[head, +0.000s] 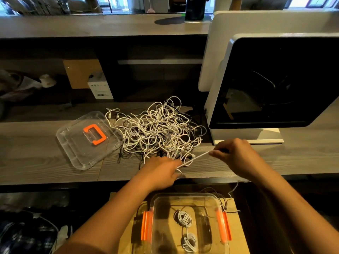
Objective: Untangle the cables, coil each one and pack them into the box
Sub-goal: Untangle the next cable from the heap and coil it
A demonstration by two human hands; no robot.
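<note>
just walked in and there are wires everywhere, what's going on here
A person is pulling one white cable out of a tangled pile on the wooden counter. The left hand grips it at the pile's near edge, the right hand pinches it further along, and it is stretched taut between them. Below, the clear box holds two coiled cables. Its lid lies left of the pile.

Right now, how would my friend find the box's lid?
Find the big white machine on the wooden desk, then the heap of tangled cables left of it. The lid lies flat at the heap's left edge: clear plastic with an orange handle.
</note>
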